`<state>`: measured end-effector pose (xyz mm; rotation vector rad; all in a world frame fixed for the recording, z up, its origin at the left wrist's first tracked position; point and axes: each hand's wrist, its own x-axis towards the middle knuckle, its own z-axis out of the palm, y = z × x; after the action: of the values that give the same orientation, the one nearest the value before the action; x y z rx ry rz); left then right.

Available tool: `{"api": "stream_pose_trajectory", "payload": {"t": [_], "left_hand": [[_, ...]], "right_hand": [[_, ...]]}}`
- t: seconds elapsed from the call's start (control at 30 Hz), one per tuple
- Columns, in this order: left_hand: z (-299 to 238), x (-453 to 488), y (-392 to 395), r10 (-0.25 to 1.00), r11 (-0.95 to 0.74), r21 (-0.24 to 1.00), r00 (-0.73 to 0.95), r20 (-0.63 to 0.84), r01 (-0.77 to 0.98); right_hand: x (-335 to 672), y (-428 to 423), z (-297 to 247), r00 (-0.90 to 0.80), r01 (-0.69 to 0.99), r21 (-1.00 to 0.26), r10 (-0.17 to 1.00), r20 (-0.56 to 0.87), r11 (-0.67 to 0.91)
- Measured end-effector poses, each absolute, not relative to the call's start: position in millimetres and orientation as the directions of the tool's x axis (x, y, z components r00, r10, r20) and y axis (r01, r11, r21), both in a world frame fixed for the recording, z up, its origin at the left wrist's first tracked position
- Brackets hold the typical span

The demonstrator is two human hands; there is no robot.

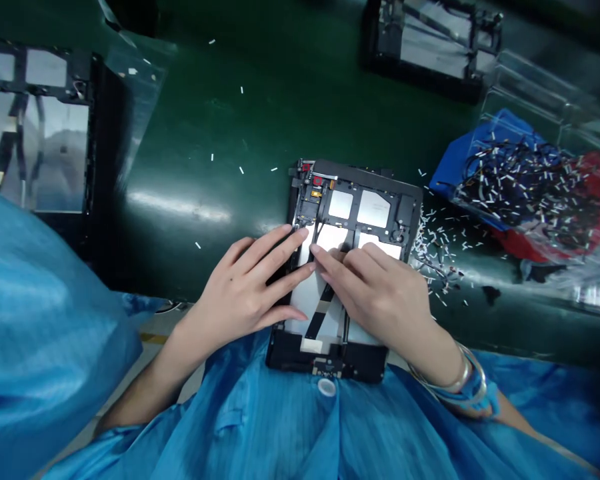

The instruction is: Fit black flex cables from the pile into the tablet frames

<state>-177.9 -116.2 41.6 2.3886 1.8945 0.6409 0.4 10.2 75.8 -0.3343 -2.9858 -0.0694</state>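
An opened tablet [336, 320] with a black frame and silver panels rests at the table's front edge, close to my body. What looks like another such unit shows beneath its upper left side. My left hand [250, 287] lies with fingers stretched out over the tablet's left edge. My right hand [380, 293] is on its middle, index fingertip pressed to the silver surface and the other fingers curled under. Whatever that hand may pinch is hidden. A black ribbon cable [319, 319] runs diagonally below the fingertips. A red and a gold part sit at the tablet's upper left corner.
A clear plastic tray [520, 87] at right holds a tangle of thin black wires [530, 180] with white tips. White scraps [437, 243] lie strewn beside it. Other opened tablets stand at the far left [63, 153] and top right [435, 40]. A blue sleeve [45, 320] fills the lower left.
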Motion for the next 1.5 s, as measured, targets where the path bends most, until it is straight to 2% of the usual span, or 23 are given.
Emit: {"api": "stream_pose_trajectory", "payload": {"t": [0.13,0.23,0.33,0.4,0.43,0.47,0.53,0.63,0.73,0.83,0.9,1.0,1.07,1.17,1.27,1.3,1.4,1.5], "left_hand": [[39.7,-179.8,-120.0,0.94,-0.267,0.348,0.163,0.3,0.898],[36.6,-178.7,-127.8,0.946,-0.257,0.543,0.092,0.311,0.8],[33.3,-171.3,-136.7,0.931,-0.091,0.784,-0.226,0.285,0.614],[33.2,-163.9,-140.8,0.877,0.078,0.891,-0.455,0.153,0.448],[34.3,-160.3,-142.2,0.863,0.157,0.918,-0.502,0.052,0.364],[36.4,-157.0,-143.4,0.868,0.227,0.928,-0.494,-0.055,0.295],[42.8,-152.4,-145.8,0.894,0.349,0.908,-0.375,-0.248,0.231],[53.7,-150.2,-151.7,0.905,0.415,0.862,-0.233,-0.357,0.292],[60.2,-150.5,-159.7,0.916,0.394,0.86,-0.217,-0.338,0.325],[61.7,-147.6,-163.9,0.943,0.28,0.947,-0.233,-0.24,0.158],[61.0,-143.6,-160.8,0.939,0.177,0.984,-0.307,-0.157,0.038],[59.1,-141.8,-141.8,0.873,0.102,0.995,-0.478,-0.098,-0.017],[57.3,-149.9,-116.7,0.814,0.079,0.996,-0.575,-0.085,-0.037],[52.0,-183.1,-60.8,0.712,-0.015,0.994,-0.699,-0.068,-0.111],[43.7,-240.6,6.2,0.65,-0.144,0.98,-0.76,-0.01,-0.136],[41.3,-262.8,27.9,0.637,-0.134,0.984,-0.77,-0.008,-0.121],[40.5,-325.6,83.7,0.646,0.115,0.991,-0.754,-0.122,-0.062],[49.3,-366.0,119.2,0.659,0.212,0.977,-0.742,-0.124,0.024]], "right_hand": [[-8.6,15.1,70.7,-0.938,0.332,0.048,0.325,0.117,0.942],[-10.4,17.7,74.1,-0.922,0.37,-0.013,0.369,0.121,0.929],[2.1,16.5,80.2,-0.883,0.415,-0.148,0.436,0.17,0.898],[18.0,13.4,81.8,-0.805,0.5,-0.249,0.551,0.219,0.83],[27.0,11.2,81.0,-0.744,0.56,-0.281,0.623,0.242,0.779],[35.9,8.8,79.1,-0.668,0.632,-0.297,0.697,0.259,0.716],[51.7,3.4,72.1,-0.52,0.764,-0.308,0.823,0.229,0.568],[65.8,-4.3,60.3,-0.421,0.824,-0.399,0.906,0.044,0.403],[68.7,-8.7,56.0,-0.377,0.764,-0.586,0.924,-0.067,0.269],[65.3,-7.0,60.1,-0.335,0.649,-0.748,0.934,-0.121,0.136],[62.0,-2.5,63.6,-0.355,0.548,-0.832,0.925,-0.134,0.09],[58.8,7.2,65.1,-0.388,0.377,-0.921,0.92,-0.059,0.101],[58.6,14.4,63.2,-0.373,0.314,-0.937,0.928,0.025,0.152],[60.8,25.4,57.1,-0.344,0.353,-0.9,0.93,0.128,0.254],[64.3,36.1,49.1,-0.36,0.417,-0.856,0.92,0.153,0.305],[65.4,39.2,46.7,-0.365,0.426,-0.85,0.919,0.151,0.31],[67.6,45.7,42.8,-0.382,0.414,-0.849,0.909,0.164,0.327],[68.2,48.8,45.1,-0.415,0.394,-0.834,0.884,0.215,0.387]]}}
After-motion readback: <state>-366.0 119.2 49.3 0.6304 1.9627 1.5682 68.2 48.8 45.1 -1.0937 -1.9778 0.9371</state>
